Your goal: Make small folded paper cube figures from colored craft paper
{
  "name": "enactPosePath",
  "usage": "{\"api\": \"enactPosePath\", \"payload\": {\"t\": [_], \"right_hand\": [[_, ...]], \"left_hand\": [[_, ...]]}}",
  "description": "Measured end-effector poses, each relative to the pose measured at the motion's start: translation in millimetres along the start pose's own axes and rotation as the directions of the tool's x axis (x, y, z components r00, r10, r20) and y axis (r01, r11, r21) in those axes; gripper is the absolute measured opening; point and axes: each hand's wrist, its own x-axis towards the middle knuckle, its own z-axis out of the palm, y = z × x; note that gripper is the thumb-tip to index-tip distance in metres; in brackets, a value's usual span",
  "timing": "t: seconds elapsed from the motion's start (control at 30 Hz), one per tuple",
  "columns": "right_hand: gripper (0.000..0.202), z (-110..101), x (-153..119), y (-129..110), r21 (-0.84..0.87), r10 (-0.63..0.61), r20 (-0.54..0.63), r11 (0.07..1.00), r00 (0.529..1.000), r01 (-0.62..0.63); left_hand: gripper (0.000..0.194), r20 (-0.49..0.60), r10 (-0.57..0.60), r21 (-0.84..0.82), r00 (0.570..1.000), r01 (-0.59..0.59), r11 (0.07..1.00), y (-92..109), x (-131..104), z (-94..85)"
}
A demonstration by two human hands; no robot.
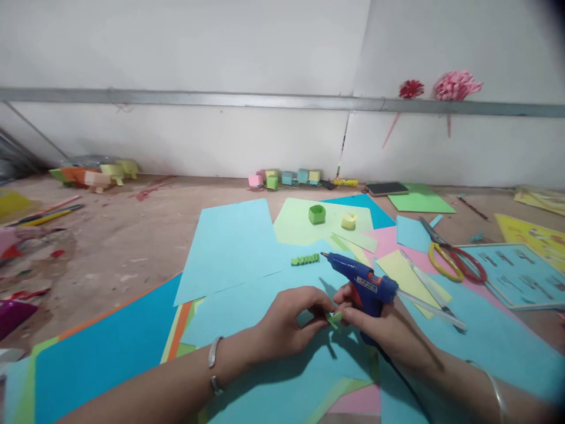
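Note:
My left hand point(298, 318) pinches a small green paper piece point(335, 320) between thumb and fingertips, above light blue paper point(233, 247). My right hand point(379, 330) holds a blue glue gun point(362, 277), and its thumb and fingertip also touch the green piece. The gun's nozzle points left, and a clear glue stick comes out of its back. Near the nozzle tip lies a folded green paper strip point(305, 259). Behind it, a green paper box point(316, 214) and a pale yellow one point(348, 221) sit on light green paper point(300, 218).
Scissors point(454, 259) and a craft knife point(426, 280) lie to the right, beside a blue framed card point(521, 274). A phone point(387, 188) and small paper cubes point(286, 178) are by the wall. Pens point(48, 218) lie at the left. The gun's cord runs under my right forearm.

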Motion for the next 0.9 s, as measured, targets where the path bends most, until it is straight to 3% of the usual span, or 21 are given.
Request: {"api": "enactPosePath", "payload": {"t": [0.17, 0.3, 0.57, 0.63, 0.73, 0.83, 0.9], "right_hand": [[0.021, -1, 0, -4, -0.083, 0.004, -0.031, 0.997, 1.0, -0.006], [0.025, 0, 0, -5, -0.18, -0.023, -0.089, 0.984, 0.996, 0.007], [0.023, 2, 3, 3, -0.251, -0.126, -0.122, 0.964, 0.985, 0.092], [0.023, 1, 2, 7, -0.267, -0.194, -0.139, 0.951, 0.971, 0.152], [0.021, -4, 0, 8, -0.303, -0.321, -0.171, 0.917, 0.932, 0.26], [0.018, -11, -2, 2, -0.419, -0.43, -0.123, 0.84, 0.895, 0.346], [0.022, -14, -4, -3, -0.499, -0.459, -0.074, 0.786, 0.885, 0.365]], "left_hand": [[0.012, 0.004, 0.125, -0.038, 0.992, -0.124, 0.992, -3, 1, 1.3], [0.015, 0.019, 0.226, 0.022, 0.974, -0.226, 0.974, -3, 2, 0.2], [0.017, 0.053, 0.192, 0.067, 0.98, -0.196, 0.978, -1, 0, 1.1], [0.016, 0.01, 0.138, 0.092, 0.99, -0.139, 0.986, -2, 0, 1.8], [0.016, -0.15, -0.08, 0.073, 0.985, 0.092, 0.993, -5, 1, 2.0], [0.014, -0.274, -0.348, -0.084, 0.897, 0.338, 0.937, -9, 5, 0.4], [0.009, -0.305, -0.464, -0.193, 0.832, 0.423, 0.886, -11, 7, -1.1]]}}
